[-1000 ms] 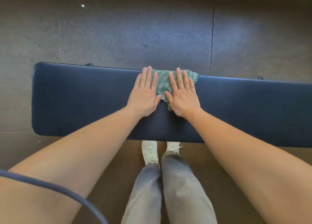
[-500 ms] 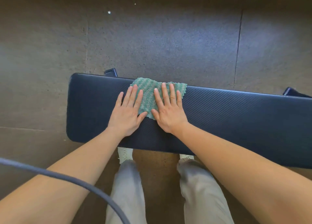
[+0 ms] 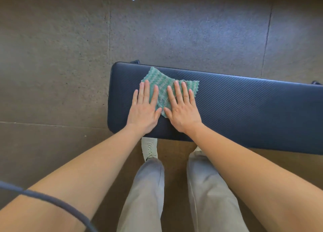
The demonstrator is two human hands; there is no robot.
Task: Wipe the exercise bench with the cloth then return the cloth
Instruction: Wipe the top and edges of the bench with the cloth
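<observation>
A long dark blue padded exercise bench runs across the view from its left end to the right edge. A green striped cloth lies spread on the bench near that left end. My left hand presses flat on the cloth's left part, fingers straight and slightly apart. Flat on the right part rests my right hand, thumb close to the left thumb. Neither hand curls around the cloth. The middle of the cloth shows between the two hands; its near part is hidden under the palms.
Grey-brown rubber floor tiles surround the bench. My legs in grey trousers and a white shoe stand at the bench's near side. A dark cable crosses my left forearm at the lower left.
Both hands have slid the cloth leftward along the bench, from around its middle to near its left end. The cloth has spread out wider under the fingers.
</observation>
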